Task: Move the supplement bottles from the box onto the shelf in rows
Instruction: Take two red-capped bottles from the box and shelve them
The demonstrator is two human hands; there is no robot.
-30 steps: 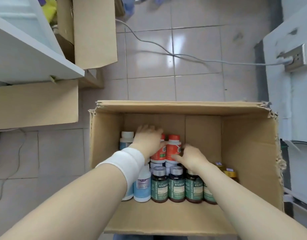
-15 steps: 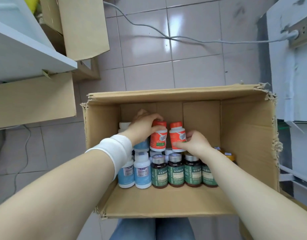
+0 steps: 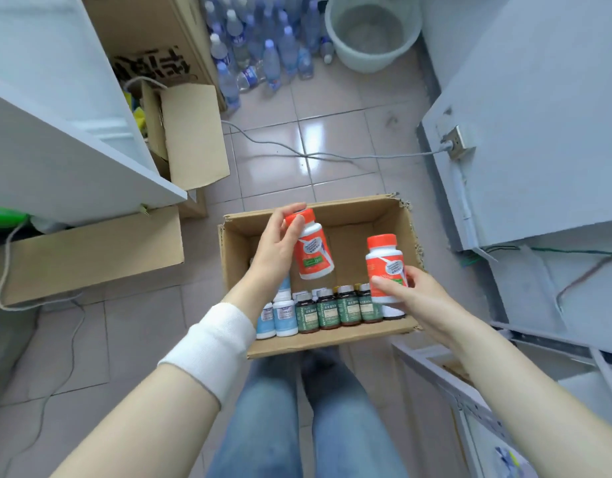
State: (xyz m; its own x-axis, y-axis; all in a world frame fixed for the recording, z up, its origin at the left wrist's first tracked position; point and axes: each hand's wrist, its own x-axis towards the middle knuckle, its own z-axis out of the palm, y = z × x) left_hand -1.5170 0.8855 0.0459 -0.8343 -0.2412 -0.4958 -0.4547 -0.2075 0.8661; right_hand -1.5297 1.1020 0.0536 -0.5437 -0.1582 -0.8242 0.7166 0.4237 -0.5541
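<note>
A: Holding what, left grip (image 3: 277,243)?
B: Fingers curled round an orange bottle (image 3: 313,251), tilted, above the box (image 3: 332,339). Right grip (image 3: 413,293) clasps a second orange bottle (image 3: 383,263), upright. Green-labelled bottles (image 3: 339,308) stand in the box's near row.

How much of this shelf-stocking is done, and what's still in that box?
Done: little can be confirmed; the far part of the box is bare, yet no bottles show on the white shelf. In hand: the left hand holds a tilted orange-capped bottle, the right hand an upright orange-capped bottle, both above the box. Left: green-labelled bottles and blue-labelled bottles stand at the box's near end.
</note>
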